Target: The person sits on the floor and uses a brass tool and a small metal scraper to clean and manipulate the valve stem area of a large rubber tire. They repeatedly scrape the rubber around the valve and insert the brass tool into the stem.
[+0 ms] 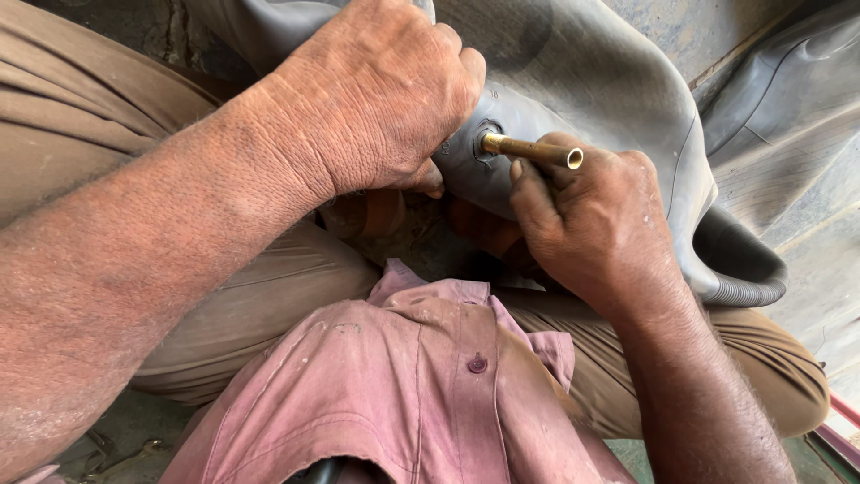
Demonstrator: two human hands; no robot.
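- the left hand (376, 90) is curled shut over a fold of the grey rubber inner tube (609, 99), knuckles up, gripping the rubber just to the left of the valve base.
- the thumb of that hand tucks underneath the tube, its nail showing below the palm.
- the brass valve stem (530, 150) sticks out of a round rubber patch on the tube, right beside the left hand's knuckles, pointing away to the right with its open end in view.
- the right hand (596, 224) sits just under and to the right of the stem, fingers closed and bunched around its outer part; the stem lies across the top of the fingers, touching them.
- how tightly the right hand pinches the stem cannot be told, as the fingertips are folded out of view.
- the inner tube drapes away above and to the right of both hands, limp and creased, with a ribbed edge curling down beyond the right wrist.
- below the hands is the person's pink buttoned shirt (430, 385), dusty, with one button visible.
- brown trousers (269, 296) lie under the left forearm and past the right wrist, the knees spread to either side.
- a grey floor (806, 206) shows to the far right of the right hand, beyond the tube.
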